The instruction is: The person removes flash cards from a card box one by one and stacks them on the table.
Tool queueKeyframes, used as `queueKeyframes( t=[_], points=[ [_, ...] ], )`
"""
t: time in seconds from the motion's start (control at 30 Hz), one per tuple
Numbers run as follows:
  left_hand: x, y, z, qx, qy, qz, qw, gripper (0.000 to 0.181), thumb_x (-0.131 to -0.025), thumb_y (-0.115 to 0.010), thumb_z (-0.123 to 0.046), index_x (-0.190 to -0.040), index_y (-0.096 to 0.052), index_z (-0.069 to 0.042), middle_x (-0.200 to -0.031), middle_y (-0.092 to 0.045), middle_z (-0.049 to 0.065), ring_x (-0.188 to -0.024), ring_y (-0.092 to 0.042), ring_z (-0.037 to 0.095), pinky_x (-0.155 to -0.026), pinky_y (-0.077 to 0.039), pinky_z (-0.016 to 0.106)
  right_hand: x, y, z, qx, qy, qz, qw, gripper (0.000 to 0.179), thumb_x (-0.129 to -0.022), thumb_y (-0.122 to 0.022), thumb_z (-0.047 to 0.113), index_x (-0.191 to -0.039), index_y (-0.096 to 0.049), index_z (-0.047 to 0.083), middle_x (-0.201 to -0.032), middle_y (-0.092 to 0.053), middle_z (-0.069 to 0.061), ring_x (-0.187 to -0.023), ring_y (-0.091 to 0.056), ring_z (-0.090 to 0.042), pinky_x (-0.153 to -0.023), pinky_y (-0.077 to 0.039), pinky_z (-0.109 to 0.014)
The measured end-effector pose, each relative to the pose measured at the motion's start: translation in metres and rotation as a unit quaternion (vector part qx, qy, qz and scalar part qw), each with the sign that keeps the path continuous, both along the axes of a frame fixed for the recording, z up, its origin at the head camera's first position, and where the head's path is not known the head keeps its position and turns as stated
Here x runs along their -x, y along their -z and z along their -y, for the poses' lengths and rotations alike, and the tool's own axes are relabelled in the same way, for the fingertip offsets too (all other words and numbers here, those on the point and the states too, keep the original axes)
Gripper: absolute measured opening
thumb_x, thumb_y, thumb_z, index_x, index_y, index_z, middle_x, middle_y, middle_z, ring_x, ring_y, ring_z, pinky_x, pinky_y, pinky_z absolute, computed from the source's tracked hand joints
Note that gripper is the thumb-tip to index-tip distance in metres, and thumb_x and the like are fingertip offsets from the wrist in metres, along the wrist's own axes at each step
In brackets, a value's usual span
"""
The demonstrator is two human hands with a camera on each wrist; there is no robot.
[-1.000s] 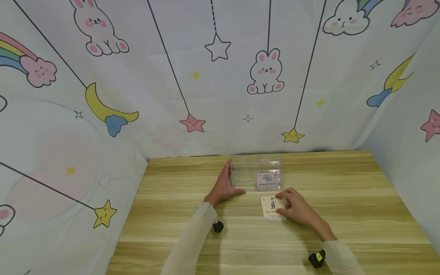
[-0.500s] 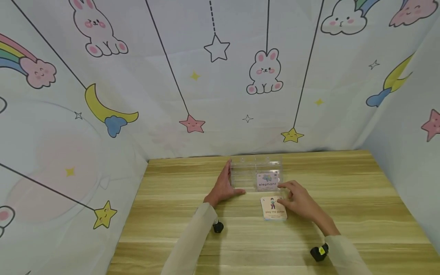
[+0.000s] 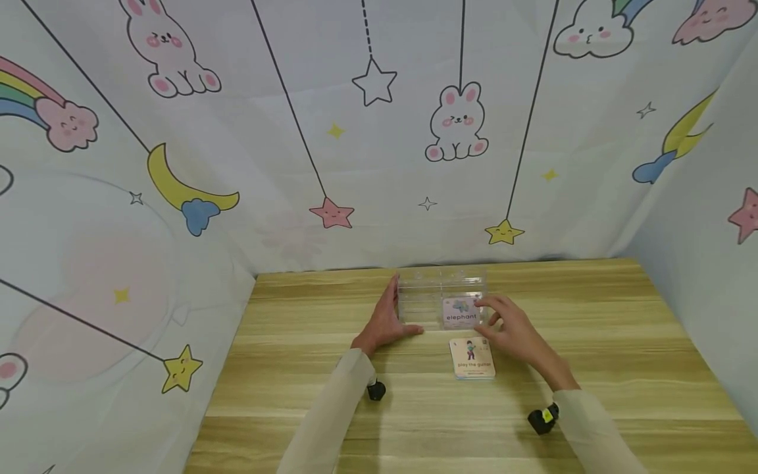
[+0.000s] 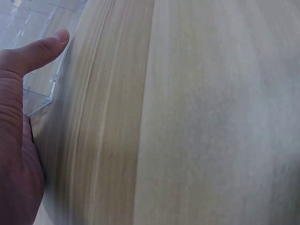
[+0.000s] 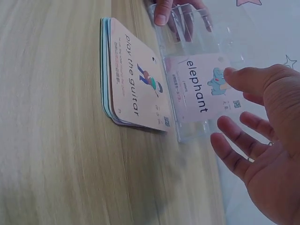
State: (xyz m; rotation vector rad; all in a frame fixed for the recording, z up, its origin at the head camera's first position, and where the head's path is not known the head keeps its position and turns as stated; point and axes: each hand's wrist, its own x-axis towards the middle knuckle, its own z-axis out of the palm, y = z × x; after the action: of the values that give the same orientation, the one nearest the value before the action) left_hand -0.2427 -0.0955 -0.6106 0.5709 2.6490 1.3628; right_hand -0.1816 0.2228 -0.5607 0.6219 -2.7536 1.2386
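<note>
My left hand point(image 3: 385, 324) holds the left end of a clear plastic box point(image 3: 419, 304), its fingers along the side and its thumb over the front edge. In the right compartment sits a pale pink flash card point(image 5: 202, 89) that reads "elephant"; the left compartment shows no card. My right hand point(image 3: 514, 332) is at the box's right front corner, fingers loosely spread, with the thumb point(image 5: 246, 78) overlapping the elephant card in the right wrist view. Nothing is gripped in it. In front of the box lies a stack of flash cards point(image 3: 472, 359), "play the guitar" on top.
The wood-grain table point(image 3: 320, 303) ends at a white cloth wall point(image 3: 385, 164) printed with bunnies, stars and moons, close behind the box. More cloth walls stand left and right. Each wrist carries a small black camera point(image 3: 543, 419).
My right hand has let go of the card stack and moved up and away from me to the box's right compartment. The left hand and the box have stayed put.
</note>
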Motion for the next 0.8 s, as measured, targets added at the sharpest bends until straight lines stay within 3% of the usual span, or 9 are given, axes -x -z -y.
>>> queueKeyframes(
  t=[0.47,0.8],
  points=[
    [0.001,0.0,-0.002,0.0,-0.003,0.004,1.0,0.137,-0.074,-0.097,-0.03,-0.167,0.003,-0.012,-0.172,-0.011,0.011,-0.156,-0.021,0.024,-0.123,-0.029,0.035,0.007,0.008,0.008,0.021,0.024,0.03,0.999,0.039,-0.093,-0.079,0.012,-0.129,-0.067,0.006,-0.137,-0.056,-0.016,-0.089,-0.065,-0.022,-0.07,-0.059,-0.03],
    [0.0,0.0,-0.002,0.003,-0.002,-0.001,1.0,0.137,-0.074,-0.097,-0.032,-0.167,0.002,-0.008,-0.172,-0.011,0.011,-0.156,-0.022,0.024,-0.123,-0.03,0.035,0.009,0.012,0.011,0.028,0.005,0.01,0.9995,0.026,-0.092,-0.08,0.007,-0.118,-0.073,0.008,-0.116,-0.068,-0.008,-0.084,-0.064,-0.018,-0.071,-0.056,-0.034]
  ],
)
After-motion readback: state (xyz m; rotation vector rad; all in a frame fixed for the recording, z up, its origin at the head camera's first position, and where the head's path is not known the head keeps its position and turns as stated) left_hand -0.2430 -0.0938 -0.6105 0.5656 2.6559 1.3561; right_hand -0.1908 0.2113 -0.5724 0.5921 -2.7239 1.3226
